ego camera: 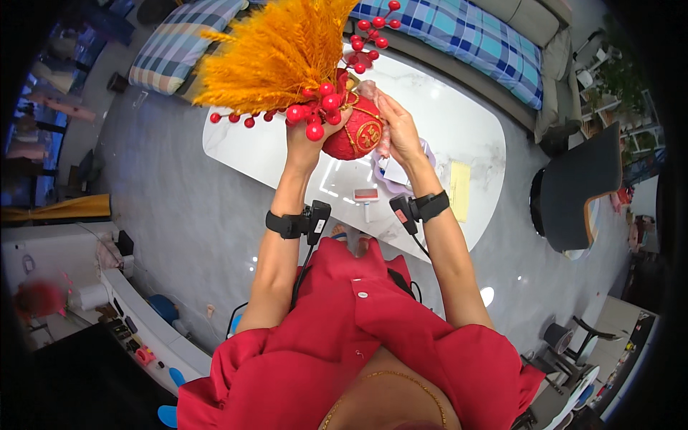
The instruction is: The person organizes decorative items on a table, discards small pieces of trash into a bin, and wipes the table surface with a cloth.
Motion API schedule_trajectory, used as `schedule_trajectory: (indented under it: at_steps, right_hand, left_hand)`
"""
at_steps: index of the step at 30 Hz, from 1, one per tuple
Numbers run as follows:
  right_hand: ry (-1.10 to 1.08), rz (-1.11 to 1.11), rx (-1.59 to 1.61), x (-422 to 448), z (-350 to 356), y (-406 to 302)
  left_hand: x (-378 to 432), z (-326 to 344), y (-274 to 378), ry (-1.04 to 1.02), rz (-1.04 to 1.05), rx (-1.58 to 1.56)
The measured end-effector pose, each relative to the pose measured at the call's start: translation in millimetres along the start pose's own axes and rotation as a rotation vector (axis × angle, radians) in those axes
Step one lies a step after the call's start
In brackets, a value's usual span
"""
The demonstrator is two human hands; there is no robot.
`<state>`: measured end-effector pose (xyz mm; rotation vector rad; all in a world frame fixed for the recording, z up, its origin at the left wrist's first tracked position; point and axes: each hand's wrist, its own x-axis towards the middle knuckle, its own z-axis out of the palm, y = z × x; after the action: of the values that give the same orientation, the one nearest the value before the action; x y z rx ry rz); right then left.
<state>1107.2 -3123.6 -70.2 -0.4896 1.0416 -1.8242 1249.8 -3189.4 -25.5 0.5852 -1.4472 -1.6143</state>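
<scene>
My left hand (309,137) grips the neck of a round red vase (346,142), tilted above a white marble-patterned table (242,140). A gold emblem and gold cord decorate the vase. Out of its mouth fan orange-yellow dried wheat stalks (269,64) and sprigs of glossy red artificial berries (330,102). With my right hand (400,126) I hold a crumpled pink-and-white cloth (384,145) against the vase's right side. Part of the cloth is hidden behind my fingers.
On the table lie a slicker-type brush (366,197), a lilac scalloped tray (399,188) and a yellow paper sheet (459,191). Beyond it runs a sofa with a blue plaid cover (457,32). A dark-backed chair (578,185) stands to the right; a white cabinet (150,306) is at lower left.
</scene>
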Motion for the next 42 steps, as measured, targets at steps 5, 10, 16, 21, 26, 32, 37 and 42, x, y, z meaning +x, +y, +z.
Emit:
schedule_trajectory:
  at_steps: [5, 10, 16, 21, 26, 32, 37, 42]
  right_hand:
    - [0.079, 0.163, 0.208, -3.5, 1.2, 26.0]
    - [-0.026, 0.557, 0.696, -8.7, -15.8, 58.4]
    - [0.129, 0.812, 0.561, -50.4, 8.5, 23.6]
    - [0.07, 0.641, 0.034, -62.4, -95.7, 78.5]
    - [0.533, 0.618, -0.04, -88.6, -184.4, 110.2]
    - [0.747, 0.727, -0.295, -116.6, -245.1, 136.0]
    - [0.899, 0.633, -0.222, -120.8, -260.8, 158.6]
    - [0.941, 0.585, -0.142, -123.3, -262.4, 169.8]
  left_hand:
    - [-0.4, -1.5, -29.2, 0.08, 0.035, 0.046]
    - [0.4, 6.0, -38.8, 0.105, 0.128, 0.386]
    - [8.0, -18.2, -72.2, 0.025, 0.126, 0.421]
    - [32.8, -13.1, -116.7, 0.125, -0.022, 0.331]
    - [54.3, 1.7, -154.5, -0.062, -0.081, 0.27]
    - [77.6, 13.2, -225.6, -0.122, -0.171, 0.357]
    - [104.6, 24.5, -296.3, -0.183, -0.239, 0.451]
    - [129.7, 40.6, -352.9, -0.221, -0.363, 0.289]
